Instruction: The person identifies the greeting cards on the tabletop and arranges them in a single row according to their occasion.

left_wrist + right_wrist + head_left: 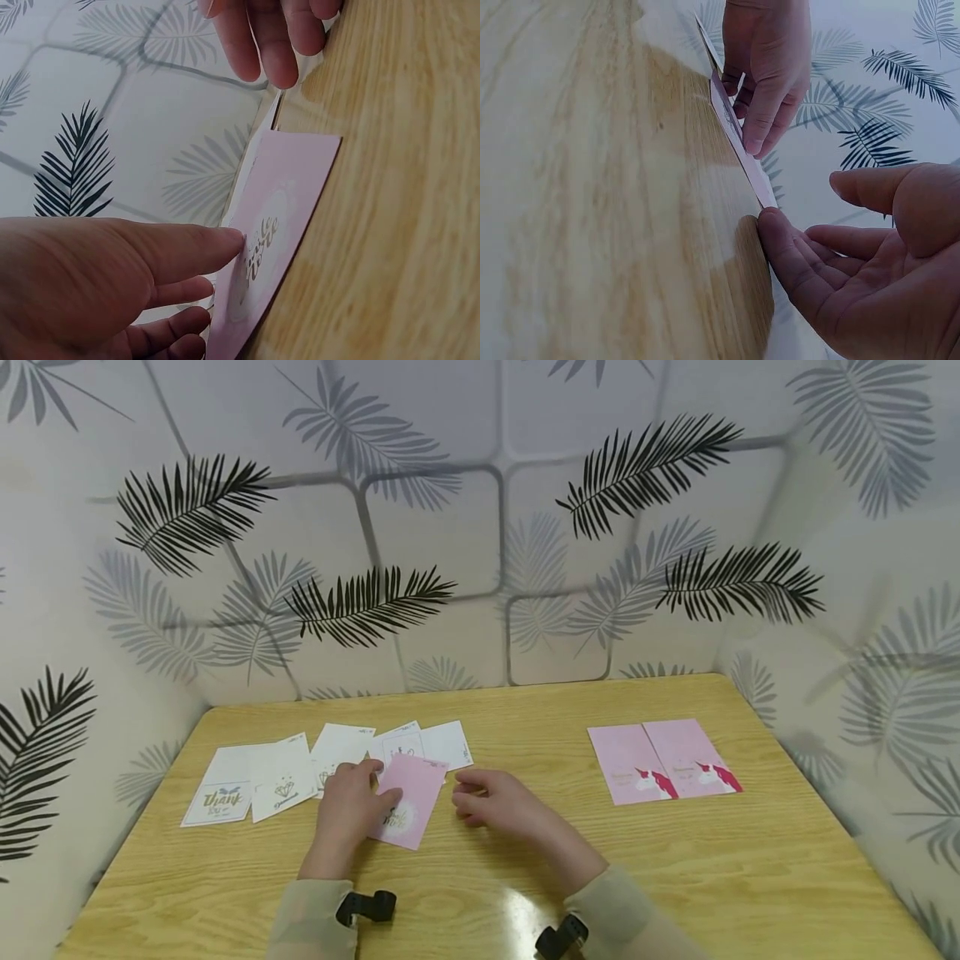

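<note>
A pink card [420,789] with gold lettering in a white round patch lies at a slant in front of several white cards. My left hand [348,806] holds it by the left side, thumb [225,244] on its face and fingers at its edge, their tips partly hidden. Near the card's right edge is my right hand [502,803], its fingers loosely bent, with nothing in it. In the right wrist view a right fingertip [774,221] appears close to the card's corner; whether it touches cannot be told.
To the left stand out a white "Thank you" card [222,789] and a white card with a diamond drawing [283,777]. Two pink unicorn cards [626,756] lie side by side at the right of the wooden table [540,727]. A leaf-patterned wall covering [465,543] rises behind.
</note>
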`<state>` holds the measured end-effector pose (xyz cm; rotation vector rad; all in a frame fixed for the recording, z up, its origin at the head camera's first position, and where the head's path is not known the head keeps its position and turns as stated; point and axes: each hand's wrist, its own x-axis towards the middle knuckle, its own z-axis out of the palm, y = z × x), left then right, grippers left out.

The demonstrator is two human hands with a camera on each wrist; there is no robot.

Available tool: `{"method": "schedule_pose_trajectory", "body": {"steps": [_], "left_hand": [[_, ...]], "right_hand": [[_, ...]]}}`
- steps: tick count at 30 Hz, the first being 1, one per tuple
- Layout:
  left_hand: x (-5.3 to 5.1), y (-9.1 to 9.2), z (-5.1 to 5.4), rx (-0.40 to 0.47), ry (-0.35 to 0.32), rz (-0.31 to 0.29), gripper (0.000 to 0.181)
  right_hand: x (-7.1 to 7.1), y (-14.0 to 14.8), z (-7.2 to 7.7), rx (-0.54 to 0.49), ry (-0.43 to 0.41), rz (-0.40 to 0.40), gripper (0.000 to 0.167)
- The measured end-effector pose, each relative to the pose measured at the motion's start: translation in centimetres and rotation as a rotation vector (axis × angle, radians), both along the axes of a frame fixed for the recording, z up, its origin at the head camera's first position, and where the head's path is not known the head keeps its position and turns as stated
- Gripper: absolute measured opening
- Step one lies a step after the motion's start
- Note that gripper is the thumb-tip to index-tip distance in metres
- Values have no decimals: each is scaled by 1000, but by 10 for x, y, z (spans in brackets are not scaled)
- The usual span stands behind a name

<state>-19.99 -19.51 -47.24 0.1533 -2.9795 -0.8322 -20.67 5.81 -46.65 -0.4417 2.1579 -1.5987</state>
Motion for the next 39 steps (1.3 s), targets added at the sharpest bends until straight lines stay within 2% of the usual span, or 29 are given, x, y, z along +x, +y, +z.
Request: {"method": "schedule_pose_trajectory", "body": {"steps": [15, 27, 39], "left_hand": [[0, 4, -1, 13, -17, 12, 54], [0, 7, 0, -7, -17, 3, 56], [-1, 8, 1, -16, -40, -12, 56]], "right_hand": [[2, -3, 1, 88, 70, 94, 57], [0, -6, -1, 92, 50, 107, 56], [2, -6, 1, 96, 81, 133, 56]]}}
